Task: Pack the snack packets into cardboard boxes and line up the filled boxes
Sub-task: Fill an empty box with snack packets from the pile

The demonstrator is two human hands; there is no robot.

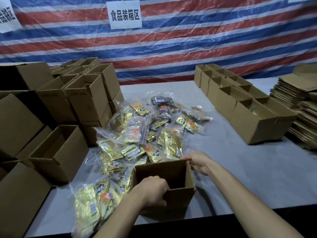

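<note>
Fingers: on the left hand (pixel 151 191) the fingers (pixel 161 183) hook over the near rim of the open box (pixel 178 201), thumb pressed to the outside wall. The right hand (pixel 199 164) bends its fingers (pixel 187 158) round the far right corner, seemingly pinching it, though blur hides the exact grip.
Where the box is: at the near table edge, upright, mouth up, touching the heap of snack packets (pixel 145 134) on its far and left sides. What shows of its inside is dark and looks bare.
Box handling: likely light while unfilled, with stiff corrugated walls that can skew if squeezed mid-wall. Rims and corners are the best hold, with both hands once loaded.
Packet handling: clear bags of foil sachets, probably soft, slippery and crinkly. They are best gathered by the body of the bag, not by a loose corner.
Counts: one box in hand and two hands. The packets number dozens, too tangled to count.
Row of boxes (pixel 253 122): open-topped, lined up along the right side of the table (pixel 240 177), roughly six or more. The nearest seems to hold packets.
Stacked boxes (pixel 85 100): well over ten at the left, open and piled.
Flat cartons (pixel 303 114): a tall stack at far right, uncountable.
Behind: one striped tarp (pixel 188 48) and two paper signs (pixel 126 15), the left one cut off by the frame.
</note>
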